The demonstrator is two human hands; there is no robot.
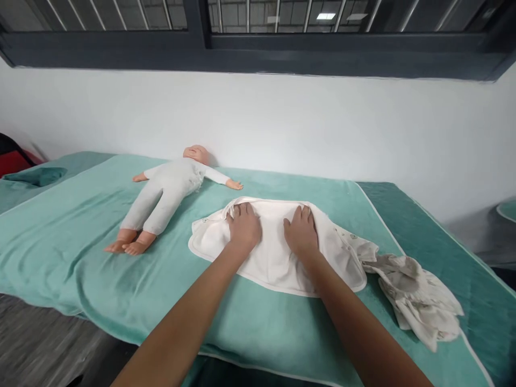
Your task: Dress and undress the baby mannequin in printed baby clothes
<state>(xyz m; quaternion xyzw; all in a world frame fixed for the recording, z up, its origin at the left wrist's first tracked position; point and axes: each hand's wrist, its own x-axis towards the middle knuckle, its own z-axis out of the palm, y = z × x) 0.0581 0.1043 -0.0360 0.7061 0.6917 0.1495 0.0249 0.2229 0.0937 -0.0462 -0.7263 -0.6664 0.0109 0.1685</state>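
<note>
A white baby garment (pixel 274 258) lies spread on the teal blanket (pixel 80 236). My left hand (pixel 243 226) rests palm down on its left half, fingers stretched flat toward the far edge. My right hand (pixel 300 230) lies flat on its right half in the same way. Neither hand holds anything. A baby doll (pixel 169 193) in a pale grey suit lies on its back to the left of the garment, arms out, head toward the wall.
A crumpled patterned cloth (pixel 419 301) lies at the right, touching the garment's edge. A darker teal cover (pixel 427 236) runs along the right side. The white wall (pixel 282 123) stands behind. A dark teal bundle (pixel 36 176) sits far left.
</note>
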